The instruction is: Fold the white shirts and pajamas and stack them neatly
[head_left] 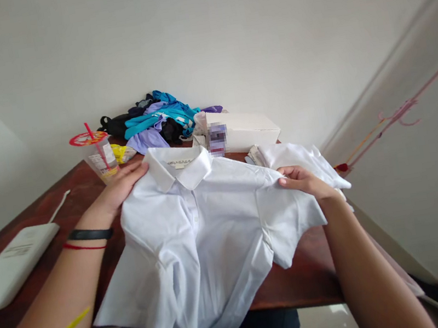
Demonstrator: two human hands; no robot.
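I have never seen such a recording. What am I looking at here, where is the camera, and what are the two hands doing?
There is no machine here. A person wears one camera on the head, so the picture looks forward and down at their own two arms.

A white polo shirt lies spread on a dark red table, its lower part hanging over the near edge. The left hand, with a black band on the wrist, rests at the shirt's shoulder beside the collar. The right hand grips the cloth at the other shoulder.

Behind the shirt lie a pile of clothes, a white box and a plastic cup with a red straw. A white device lies on the left. More white cloth lies behind the right hand.
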